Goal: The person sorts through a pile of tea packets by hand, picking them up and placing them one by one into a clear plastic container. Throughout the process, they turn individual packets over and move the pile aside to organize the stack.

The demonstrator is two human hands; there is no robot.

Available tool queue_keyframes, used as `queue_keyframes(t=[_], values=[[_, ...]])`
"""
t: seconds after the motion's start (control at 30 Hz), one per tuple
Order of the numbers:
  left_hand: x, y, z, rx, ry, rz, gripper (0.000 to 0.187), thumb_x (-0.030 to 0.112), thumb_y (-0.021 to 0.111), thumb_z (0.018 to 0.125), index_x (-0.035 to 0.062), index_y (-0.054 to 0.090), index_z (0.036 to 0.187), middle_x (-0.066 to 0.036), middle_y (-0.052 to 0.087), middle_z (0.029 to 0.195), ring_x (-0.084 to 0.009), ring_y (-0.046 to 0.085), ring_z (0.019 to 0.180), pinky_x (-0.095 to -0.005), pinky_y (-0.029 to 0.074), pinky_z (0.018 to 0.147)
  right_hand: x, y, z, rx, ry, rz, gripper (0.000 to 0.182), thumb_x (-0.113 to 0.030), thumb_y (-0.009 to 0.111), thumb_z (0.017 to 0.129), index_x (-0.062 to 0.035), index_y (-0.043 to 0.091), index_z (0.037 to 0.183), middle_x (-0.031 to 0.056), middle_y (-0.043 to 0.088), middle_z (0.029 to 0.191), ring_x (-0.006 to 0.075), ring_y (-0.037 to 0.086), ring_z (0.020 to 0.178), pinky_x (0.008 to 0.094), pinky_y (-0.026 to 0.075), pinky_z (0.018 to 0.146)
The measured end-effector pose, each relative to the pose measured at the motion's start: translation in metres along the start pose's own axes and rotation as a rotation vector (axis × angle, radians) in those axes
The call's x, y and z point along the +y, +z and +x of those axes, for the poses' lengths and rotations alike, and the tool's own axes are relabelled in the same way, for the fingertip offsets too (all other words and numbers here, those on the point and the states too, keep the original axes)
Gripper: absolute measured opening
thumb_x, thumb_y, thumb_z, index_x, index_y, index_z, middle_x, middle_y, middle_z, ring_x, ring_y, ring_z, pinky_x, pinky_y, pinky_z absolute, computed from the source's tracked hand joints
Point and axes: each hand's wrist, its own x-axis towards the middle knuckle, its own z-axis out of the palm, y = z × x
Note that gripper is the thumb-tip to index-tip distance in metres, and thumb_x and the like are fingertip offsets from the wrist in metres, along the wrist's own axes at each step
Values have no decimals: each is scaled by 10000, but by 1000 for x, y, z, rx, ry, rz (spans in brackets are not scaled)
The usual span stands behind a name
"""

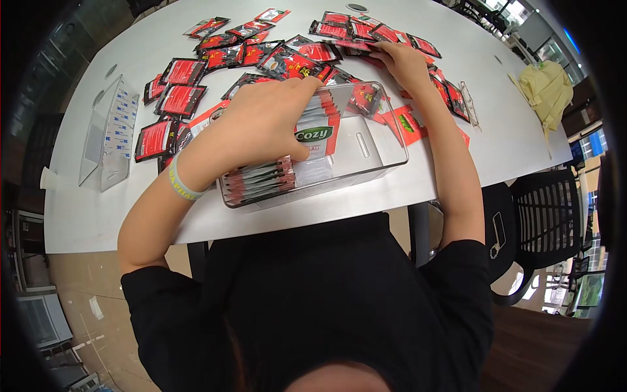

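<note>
A clear plastic box (392,163) stands near the table's front edge with rows of flat packets in it. My left hand (271,121) reaches over the box, closed around a row of packets, its thumb against a white, red and green Cozy packet (315,135). Some of its fingers are hidden. Another row of packets (258,181) stands at the box's front left. Beyond the box, my right hand (400,64) pinches a red and black sachet (349,46) above the pile. A loose red sachet (364,99) shows at the box's far right side.
Many red and black sachets (181,99) lie across the white table (98,215). On the left stands a second clear plastic container (117,134). A yellow cloth bag (545,91) rests at the right edge, and a black chair (545,212) is at the right.
</note>
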Motion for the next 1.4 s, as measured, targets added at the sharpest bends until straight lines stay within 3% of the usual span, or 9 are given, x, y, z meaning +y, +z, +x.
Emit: queue_keyframes(t=[0.33,0.4,0.5,0.63,0.8,1.0,1.1,1.33,1.4], values=[[1,-1,0,-9,-6,-8,729,205,777,602,-19,490,1233,-182,653,1014,-345,646,923,-424,521,758,-11,-24,5,44,-46,-131,240,-314,684,876,-116,714,1009,64,683,756,219,645,652,341,478,583],[1,-1,0,10,2,-11,730,208,779,602,-20,494,1234,-179,653,1014,-344,646,926,-424,521,760,-10,-37,8,-173,213,248,190,-247,662,915,-91,709,1013,21,657,705,131,605,624,294,457,578],[1,0,0,21,8,-10,736,209,780,600,-21,496,1240,-179,653,1028,-341,646,937,-424,522,762,-6,-33,2,102,278,634,259,-222,612,968,-74,641,1178,15,660,824,50,564,744,217,471,706],[2,-3,0,-29,-16,-5,744,208,779,600,-21,493,1247,-177,651,1042,-337,644,947,-423,523,765,-27,-54,11,143,460,839,301,-255,595,986,-82,603,1232,16,629,936,53,554,846,206,462,752],[2,-1,0,12,4,-16,733,202,772,603,-18,493,1244,-172,649,1028,-334,643,944,-423,526,761,-6,-39,10,106,397,851,265,-259,593,989,-47,607,1147,-6,612,921,42,532,834,180,424,742],[0,0,0,13,4,-9,713,203,771,606,-13,500,1230,-167,652,978,-336,651,903,-421,527,740,-32,-52,14,195,603,977,284,-253,628,961,-34,581,1135,6,604,915,51,555,804,201,467,691],[0,0,0,14,15,-14,704,205,773,606,-13,506,1220,-164,653,959,-334,655,888,-418,526,732,-44,-63,17,225,826,1129,360,-176,678,893,-34,554,1199,67,594,1062,119,630,895,253,533,734],[0,1,-1,26,21,-4,699,201,776,606,-14,508,1214,-165,651,968,-333,654,889,-417,526,736,-62,-70,17,53,776,1184,531,-194,687,909,-61,486,1381,117,581,1171,141,633,1010,265,558,818],[0,1,-1,36,23,0,699,198,777,606,-17,507,1214,-164,650,972,-333,654,890,-417,526,739,-16,-41,11,-31,716,1246,563,-193,694,904,-80,468,1407,122,575,1199,141,630,1024,254,553,843]])
